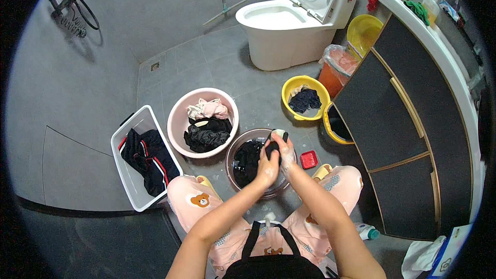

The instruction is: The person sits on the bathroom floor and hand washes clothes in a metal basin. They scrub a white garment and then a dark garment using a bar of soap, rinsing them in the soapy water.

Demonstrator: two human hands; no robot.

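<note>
My left hand (267,164) and my right hand (285,154) are close together over a brownish-grey basin (231,182). Both are closed round a bunched black cloth (273,148), wet with suds on the fingers. Something whitish shows at the top of the bunch; I cannot tell if it is foam or soap. Other black clothing (247,163) lies in water in the basin, left of my hands. Just right of the basin a small red soap dish (309,159) sits on the floor.
A pink basin (174,139) of clothes and a white tub (120,168) with dark clothing stand left. Yellow bucket (290,109) with dark cloth, orange bin (330,80) and toilet (274,46) are farther off. A black cabinet (408,124) closes the right side.
</note>
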